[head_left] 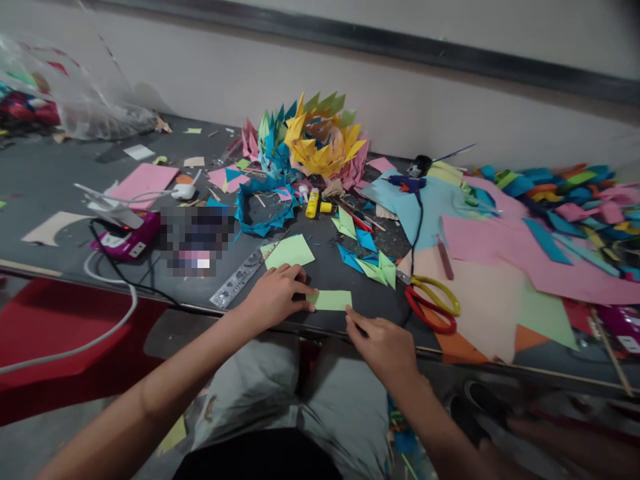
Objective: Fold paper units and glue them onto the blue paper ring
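Strip (330, 300): it is lying at lower centre of the frame, just beside the bench (50, 193) edge.
Left hand (277, 293): you are pressing its fingers flat on the left end, gripping nothing.
Right hand (383, 343): your fingertips are touching the lower right corner; pinched or not, cannot tell.
Risk: uneven pressure could be skewing the paper or sliding it off the edge.
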Motion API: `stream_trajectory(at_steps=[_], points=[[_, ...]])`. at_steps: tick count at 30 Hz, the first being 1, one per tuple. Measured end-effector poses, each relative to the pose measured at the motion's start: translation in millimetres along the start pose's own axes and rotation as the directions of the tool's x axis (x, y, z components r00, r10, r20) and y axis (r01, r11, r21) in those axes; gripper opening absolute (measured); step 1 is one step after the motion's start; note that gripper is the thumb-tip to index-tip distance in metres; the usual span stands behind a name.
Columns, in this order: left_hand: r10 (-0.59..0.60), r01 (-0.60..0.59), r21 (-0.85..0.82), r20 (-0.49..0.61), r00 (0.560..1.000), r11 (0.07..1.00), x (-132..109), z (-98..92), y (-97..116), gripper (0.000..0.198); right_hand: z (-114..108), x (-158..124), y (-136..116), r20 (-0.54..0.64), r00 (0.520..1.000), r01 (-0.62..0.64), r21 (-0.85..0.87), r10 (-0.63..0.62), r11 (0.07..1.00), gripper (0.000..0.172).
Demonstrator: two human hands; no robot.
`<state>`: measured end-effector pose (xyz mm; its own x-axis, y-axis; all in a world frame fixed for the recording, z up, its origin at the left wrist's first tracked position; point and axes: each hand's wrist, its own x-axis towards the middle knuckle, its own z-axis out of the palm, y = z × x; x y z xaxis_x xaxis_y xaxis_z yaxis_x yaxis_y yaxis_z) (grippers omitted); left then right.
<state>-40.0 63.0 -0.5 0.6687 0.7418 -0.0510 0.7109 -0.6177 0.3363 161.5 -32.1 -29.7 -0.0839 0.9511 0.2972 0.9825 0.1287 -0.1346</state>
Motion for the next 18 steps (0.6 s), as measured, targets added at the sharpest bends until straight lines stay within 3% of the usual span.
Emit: stream_trajectory(at_steps=[4,7,9,12,18], points=[[-0.042,0.042,0.011,-0.036,0.998,0.999,-3,2.7,7,0.030,-3,2,3,0.125,0.989,-0.114,0.293,0.080,0.949,0.025],[-0.013,0.012,-0.019,-0.039,0.999,1.000,-4,4.9,11,0.017,-8,11,2,0.083,0.991,-0.131,0.509,0.103,0.851,0.029],[-0.004,0.001,-0.052,-0.052,0.999,0.999,-4,5.4,12,0.015,-11,18,2,0.024,0.994,-0.102,0.556,0.107,0.825,0.029],[-0.062,0.057,-0.086,-0.056,0.997,0.995,-2,3.1,14,0.028,-14,31,2,-0.032,0.995,-0.058,0.579,0.093,0.813,0.026],[-0.049,0.052,-0.087,0.039,0.998,0.995,4,-4.9,17,0.023,-10,49,6,0.006,0.999,-0.037,0.623,0.042,0.781,0.020]])
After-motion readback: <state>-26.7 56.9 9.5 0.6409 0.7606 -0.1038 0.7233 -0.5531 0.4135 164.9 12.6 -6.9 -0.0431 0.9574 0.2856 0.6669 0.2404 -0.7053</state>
